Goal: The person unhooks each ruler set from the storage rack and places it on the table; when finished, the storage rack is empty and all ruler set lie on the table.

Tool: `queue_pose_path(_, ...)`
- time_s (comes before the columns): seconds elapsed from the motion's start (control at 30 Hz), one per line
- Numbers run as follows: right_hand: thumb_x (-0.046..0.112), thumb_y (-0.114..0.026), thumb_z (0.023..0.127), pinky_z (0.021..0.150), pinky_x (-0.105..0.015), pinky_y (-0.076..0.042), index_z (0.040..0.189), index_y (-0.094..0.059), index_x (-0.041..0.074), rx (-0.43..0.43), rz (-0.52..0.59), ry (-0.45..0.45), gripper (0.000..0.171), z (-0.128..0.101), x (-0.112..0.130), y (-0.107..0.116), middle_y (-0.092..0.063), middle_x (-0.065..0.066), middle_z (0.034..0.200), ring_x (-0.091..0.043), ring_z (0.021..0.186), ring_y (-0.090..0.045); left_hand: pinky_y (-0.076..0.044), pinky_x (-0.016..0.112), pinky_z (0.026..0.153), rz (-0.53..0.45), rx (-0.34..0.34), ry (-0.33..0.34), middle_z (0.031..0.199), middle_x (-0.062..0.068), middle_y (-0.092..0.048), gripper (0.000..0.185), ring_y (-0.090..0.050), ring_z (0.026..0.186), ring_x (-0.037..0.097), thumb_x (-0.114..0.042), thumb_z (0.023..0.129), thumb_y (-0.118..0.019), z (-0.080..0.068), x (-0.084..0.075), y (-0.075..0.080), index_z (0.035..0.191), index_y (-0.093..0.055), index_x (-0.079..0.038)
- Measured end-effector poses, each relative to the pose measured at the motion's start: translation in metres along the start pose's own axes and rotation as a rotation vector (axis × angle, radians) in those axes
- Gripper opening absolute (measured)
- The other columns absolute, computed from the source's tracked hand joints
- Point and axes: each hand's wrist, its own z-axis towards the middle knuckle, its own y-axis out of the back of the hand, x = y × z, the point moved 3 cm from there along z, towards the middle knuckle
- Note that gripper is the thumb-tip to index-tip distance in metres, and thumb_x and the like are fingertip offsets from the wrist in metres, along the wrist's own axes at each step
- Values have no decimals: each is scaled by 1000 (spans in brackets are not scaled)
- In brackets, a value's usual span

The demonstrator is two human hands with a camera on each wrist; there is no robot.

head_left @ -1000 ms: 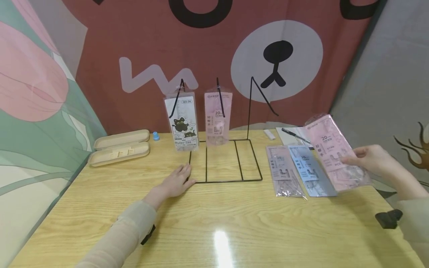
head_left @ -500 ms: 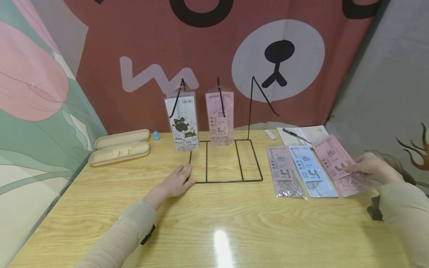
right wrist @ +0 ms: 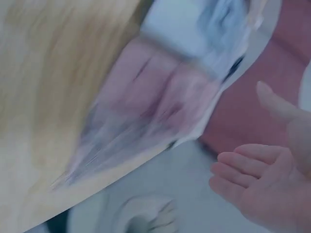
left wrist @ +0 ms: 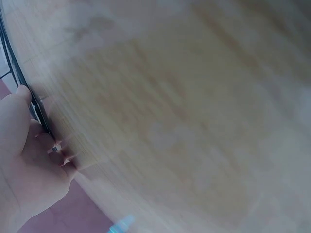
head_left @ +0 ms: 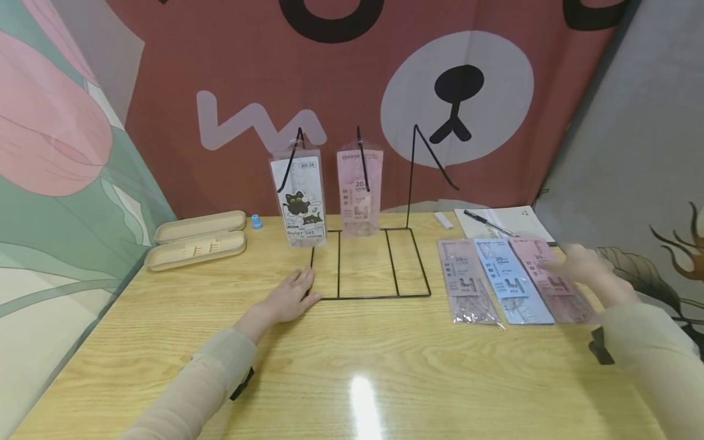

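Observation:
My left hand point(head_left: 288, 298) holds the near left corner of the black wire rack point(head_left: 367, 297). In the left wrist view its thumb lies along the wire and its other fingers are bent. My right hand point(head_left: 588, 272), blurred, is over the right edge of a pink ruler set pack point(head_left: 555, 284). In the right wrist view its fingers are spread and hold nothing. Left of that pack lie a blue ruler set pack point(head_left: 514, 281) and another pink pack point(head_left: 467, 281). A white cat ruler set point(head_left: 299, 201) and a pink pack point(head_left: 352, 195) hang on the rack's hooks.
The rack's right hook point(head_left: 434, 159) carries no pack. A pen point(head_left: 489, 222) lies on a white booklet point(head_left: 528, 223), with a small white block point(head_left: 443, 220) beside it. An open beige case point(head_left: 198, 247) and a blue cap point(head_left: 256, 222) are at the back left.
My right hand has lowered the pink pack to the table beside the blue one, let go of it and lifted away. My left hand has stayed at the rack's corner.

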Motion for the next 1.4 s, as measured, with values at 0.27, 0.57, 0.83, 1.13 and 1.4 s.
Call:
queue_pose_path(0.27, 45, -54, 93, 107, -68, -20, 141, -10, -21, 1, 17, 291, 93, -6, 90, -30, -17, -45, 141, -60, 130, -19, -16, 52, 118, 1, 1, 4, 156, 22, -13, 66, -13, 143, 43, -38, 102, -36, 0, 2, -1, 148, -17, 4)
queue_pose_path(0.57, 33, -57, 93, 109, -63, -25, 142, -7, -20, 107, 140, 513, 88, -18, 164, -81, -27, -45, 139, -56, 128, -31, -16, 52, 118, -2, -6, -4, 155, 23, -15, 65, -14, 143, 42, -38, 101, -37, 1, 1, 0, 148, -18, 5)
queue_pose_path(0.83, 37, -59, 92, 115, -58, -14, 142, -10, -18, 158, 99, 509, 89, -10, 191, -111, -12, -39, 148, -51, 138, -14, -16, 52, 118, -2, -1, 1, 155, 22, -15, 66, -14, 143, 42, -38, 101, -37, 1, 0, 1, 148, -18, 4)
queue_pose_path(1.13, 44, -59, 90, 116, -56, -12, 143, -10, -18, 197, 34, 474, 94, -1, 201, -122, -11, -38, 148, -51, 139, -12, -18, 52, 117, 7, 8, 5, 155, 24, -16, 65, -16, 142, 43, -37, 101, -38, -2, -1, 6, 147, -20, 6)
queue_pose_path(1.4, 46, -55, 91, 117, -55, -8, 144, -8, -15, 229, 21, 428, 94, 3, 201, -126, -6, -35, 151, -48, 141, -7, -19, 52, 117, 5, 12, 6, 155, 23, -15, 66, -15, 142, 43, -37, 101, -38, -2, -2, 5, 147, -19, 5)
